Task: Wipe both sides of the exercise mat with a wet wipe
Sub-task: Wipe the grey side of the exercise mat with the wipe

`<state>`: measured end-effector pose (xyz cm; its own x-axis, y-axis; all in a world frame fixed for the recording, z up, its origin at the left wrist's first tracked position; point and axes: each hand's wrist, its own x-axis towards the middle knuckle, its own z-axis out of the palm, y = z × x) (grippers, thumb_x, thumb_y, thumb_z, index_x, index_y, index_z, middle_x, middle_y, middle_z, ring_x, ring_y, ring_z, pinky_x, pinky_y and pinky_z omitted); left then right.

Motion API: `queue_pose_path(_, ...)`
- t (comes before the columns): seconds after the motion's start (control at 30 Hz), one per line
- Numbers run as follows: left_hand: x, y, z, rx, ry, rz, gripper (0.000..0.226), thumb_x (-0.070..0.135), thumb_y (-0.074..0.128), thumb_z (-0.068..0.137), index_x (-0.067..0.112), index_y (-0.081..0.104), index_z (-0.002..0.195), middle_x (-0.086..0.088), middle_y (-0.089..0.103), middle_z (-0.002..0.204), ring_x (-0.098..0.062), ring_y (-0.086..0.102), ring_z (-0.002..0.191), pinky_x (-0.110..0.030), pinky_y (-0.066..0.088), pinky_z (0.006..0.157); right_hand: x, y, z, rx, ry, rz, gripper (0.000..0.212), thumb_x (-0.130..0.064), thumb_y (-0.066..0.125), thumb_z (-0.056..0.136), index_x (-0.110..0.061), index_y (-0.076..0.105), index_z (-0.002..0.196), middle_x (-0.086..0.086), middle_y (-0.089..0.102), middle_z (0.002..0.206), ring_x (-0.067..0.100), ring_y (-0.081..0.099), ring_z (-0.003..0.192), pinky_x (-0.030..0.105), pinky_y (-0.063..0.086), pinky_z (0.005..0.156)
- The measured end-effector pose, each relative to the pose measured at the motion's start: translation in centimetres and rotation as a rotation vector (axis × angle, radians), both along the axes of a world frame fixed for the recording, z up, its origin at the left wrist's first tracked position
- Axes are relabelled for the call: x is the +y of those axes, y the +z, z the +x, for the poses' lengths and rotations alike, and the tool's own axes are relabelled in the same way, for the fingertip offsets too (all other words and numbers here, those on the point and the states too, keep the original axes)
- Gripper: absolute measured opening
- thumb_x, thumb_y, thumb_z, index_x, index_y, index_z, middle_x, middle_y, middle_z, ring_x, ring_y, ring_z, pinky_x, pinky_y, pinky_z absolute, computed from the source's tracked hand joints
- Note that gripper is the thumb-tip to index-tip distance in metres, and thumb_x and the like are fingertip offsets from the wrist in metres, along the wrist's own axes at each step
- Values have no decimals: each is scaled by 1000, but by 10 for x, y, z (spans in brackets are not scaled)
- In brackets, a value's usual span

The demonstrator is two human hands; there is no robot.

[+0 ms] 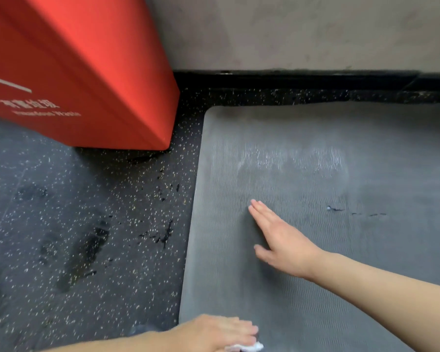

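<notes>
On the far left is a big red bin (74, 72) with white writing on its side. It stands on the dark floor (61, 224), which has many small light specks and some dark wet-looking patches. The bin's corner comes near the top left corner of the grey mat (315, 288) but does not touch it; a strip of floor lies between them.

Low down, the left hand (214, 331) lies over the mat's left edge. Its fingers are bent over a white wet wipe (247, 348) and press it down on the mat. Only a small bit of the wipe peeks out under the fingers.

The mat lies flat on the floor and fills the right side. Its far edge is close to a black strip at the foot of the pale wall (290, 29). A shiny wet patch shows near the far end.

The right hand (280, 237) rests flat on the mat, fingers straight and together, holding nothing. Further right are some small dark marks (353, 211) on the mat.
</notes>
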<state>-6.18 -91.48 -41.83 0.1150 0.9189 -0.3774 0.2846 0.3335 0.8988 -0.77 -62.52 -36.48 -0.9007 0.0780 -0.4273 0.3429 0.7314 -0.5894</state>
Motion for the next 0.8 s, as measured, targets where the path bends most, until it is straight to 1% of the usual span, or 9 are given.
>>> queue_pose_path(0.07,54,24,-22,9,356,-67,36,31,52,105,14,64,134,6,63,137,-7,53,132,-23,37,112,36,3,-20,11,-125,79,87,-18,58,98,-9,6,168,5,-2,177,13,-3,162,12,-9,121)
queue_pose_path(0.17,146,35,-99,-263,1020,-176,27,27,55,102,9,73,114,-7,76,110,-24,70,109,-42,48,106,90,4,-56,-64,-194,186,93,-26,63,97,-9,6,168,7,-5,177,19,-1,163,26,6,127)
queue_pose_path(0.2,181,40,-134,-269,1157,-156,24,25,54,103,13,74,110,-2,77,104,-19,71,104,-41,50,105,104,3,-68,-90,-186,222,99,-35,68,95,-8,6,168,9,-7,176,22,-2,163,31,9,128)
queue_pose_path(0.27,246,48,-203,-16,1268,-37,21,27,54,101,24,75,101,13,77,95,-4,70,94,-21,52,93,126,1,-96,-115,-160,289,122,-58,78,84,-7,5,167,15,-11,175,30,-5,163,41,11,131)
queue_pose_path(0.33,301,52,-259,358,1213,82,27,29,51,103,24,76,113,8,74,113,-8,65,110,-14,43,90,142,-2,-121,-149,-167,331,151,-78,83,64,-6,-1,167,17,-15,174,33,-10,162,48,9,132)
queue_pose_path(0.4,342,37,-285,626,1057,169,34,25,44,106,19,68,129,0,66,132,-15,58,124,-14,38,100,152,-10,-137,-189,-196,345,168,-86,83,50,-7,-9,166,17,-19,173,33,-14,161,50,5,132)
queue_pose_path(0.53,363,-26,-264,972,580,237,38,15,38,106,8,53,140,-11,55,141,-29,48,131,-43,43,108,158,-28,-137,-211,-181,398,176,-88,83,45,-8,-18,164,14,-27,171,30,-21,160,46,-3,131)
queue_pose_path(0.67,350,-51,-265,1010,496,321,48,14,39,105,5,39,152,-14,40,156,-27,33,147,-41,29,121,161,-34,-134,-176,-181,391,175,-88,82,46,-8,-19,164,13,-29,170,29,-23,159,45,-6,131)
queue_pose_path(0.8,311,-48,-238,917,226,413,52,14,42,106,15,31,157,-4,27,164,-17,21,152,-34,18,125,160,-33,-134,-173,-176,391,174,-88,82,47,-8,-19,164,14,-30,170,30,-23,159,44,-7,130)
